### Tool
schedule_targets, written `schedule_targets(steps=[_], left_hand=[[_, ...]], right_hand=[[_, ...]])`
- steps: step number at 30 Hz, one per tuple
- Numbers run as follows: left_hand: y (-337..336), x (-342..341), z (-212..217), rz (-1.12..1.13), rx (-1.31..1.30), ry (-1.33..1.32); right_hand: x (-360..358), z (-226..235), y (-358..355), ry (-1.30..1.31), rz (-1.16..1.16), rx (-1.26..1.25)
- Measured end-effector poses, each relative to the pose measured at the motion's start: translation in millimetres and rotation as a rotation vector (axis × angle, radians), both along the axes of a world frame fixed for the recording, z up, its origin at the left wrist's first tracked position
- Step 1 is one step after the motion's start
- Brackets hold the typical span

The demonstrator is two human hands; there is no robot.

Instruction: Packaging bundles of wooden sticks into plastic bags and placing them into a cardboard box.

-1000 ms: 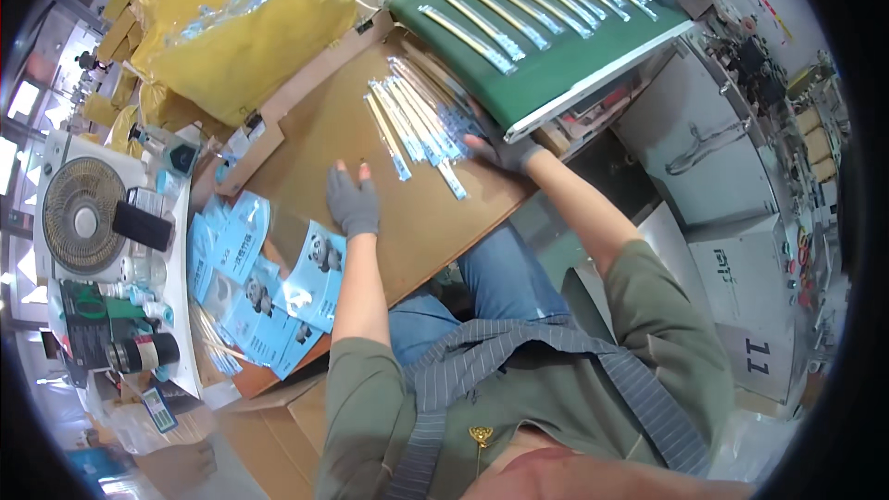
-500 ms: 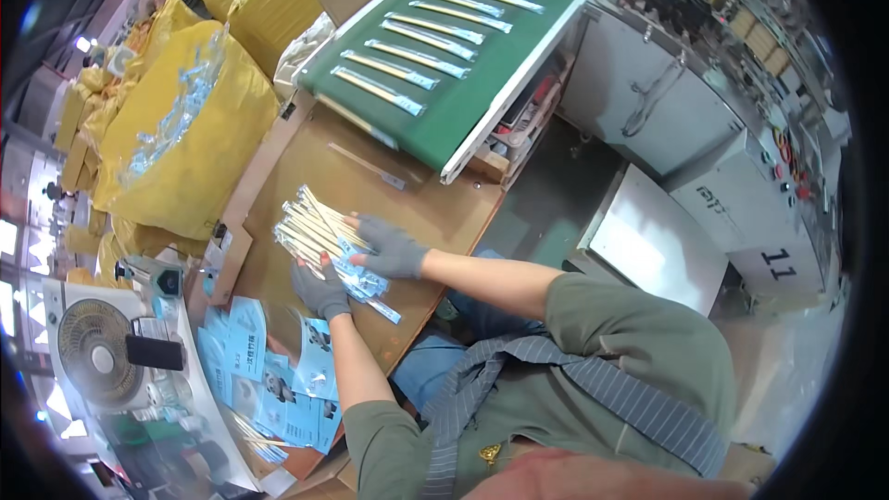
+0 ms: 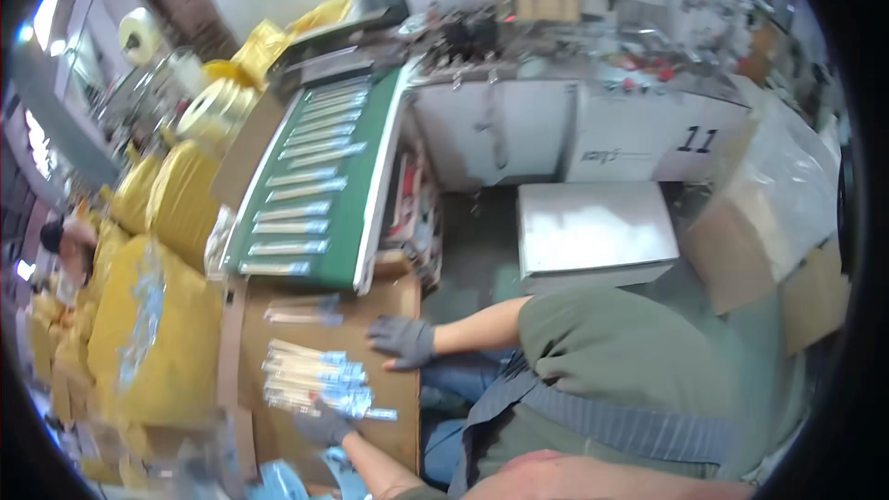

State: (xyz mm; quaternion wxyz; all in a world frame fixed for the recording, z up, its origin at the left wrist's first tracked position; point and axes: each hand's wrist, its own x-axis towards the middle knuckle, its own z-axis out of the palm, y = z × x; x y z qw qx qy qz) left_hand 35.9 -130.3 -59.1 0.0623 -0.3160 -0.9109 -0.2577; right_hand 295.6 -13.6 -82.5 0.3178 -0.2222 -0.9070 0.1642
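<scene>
A pile of wrapped chopsticks (image 3: 306, 378), pale sticks in clear sleeves with blue ends, lies on the brown work table (image 3: 389, 435). My left hand (image 3: 324, 424), in a grey glove with bare fingertips, rests against the pile's near edge. Its fingers are blurred but look extended, with nothing held. To the right of the pile, apart from it, my right hand (image 3: 403, 341) is gloved the same way, its fingers stretched out over the table and holding nothing. Beyond the pile, a few loose chopstick packets (image 3: 304, 311) lie just below the conveyor's end.
A green conveyor belt (image 3: 269, 239) carries a row of wrapped chopsticks toward the table. Yellow sacks (image 3: 139, 361) stand along the left. Blue printed bags (image 3: 282, 480) lie at the near edge. On the right are a white box (image 3: 597, 227) and cardboard (image 3: 741, 250).
My view has swung to the right and up. My right hand has come off the pile and sits apart from it. More packets lie at the conveyor's end.
</scene>
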Motion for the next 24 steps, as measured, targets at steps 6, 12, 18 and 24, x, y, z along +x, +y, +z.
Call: schedule_targets(steps=[6,12,18,24], left_hand=[[12.7,-4.9,-19.3,-0.003,0.031,0.139],[10.7,-7.1,-20.9,0.008,0.018,0.155],[6.9,-1.9,-15.6,0.012,0.013,0.144],[5.5,-10.4,-27.0,0.025,0.009,0.154]], right_hand=[[9.4,10.6,4.0,-0.031,-0.007,0.061],[8.1,10.4,5.4,-0.045,-0.008,0.075],[10.1,13.9,1.4,-0.057,-0.013,0.083],[10.2,16.1,0.6,-0.062,0.007,0.031]])
